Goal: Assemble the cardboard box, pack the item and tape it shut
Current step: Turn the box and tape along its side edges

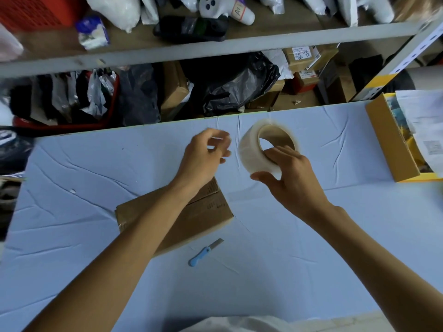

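— Looking down from the head camera, what are the hands doing?

— The right hand [291,178] grips the roll of clear tape [266,149] above the bench [72,188], fingers through the core and thumb under the outside. The left hand [207,155] is pinched closed just beside the roll; it is blurred, so I cannot tell whether it has the tape's end.

— And the cardboard box?

— The cardboard box [203,219] lies on the bench under the left forearm, its top flaps folded shut, so the contents are hidden. A blue-handled knife [205,254] lies just beside it, nearer the person.

— Any other containers?

— An open yellow-lined carton [390,140] sits at the bench's right edge, holding printed paper sheets [422,116] and colourful items too unclear to name. Beyond the bench, shelves [215,47] carry bags and taped boxes.
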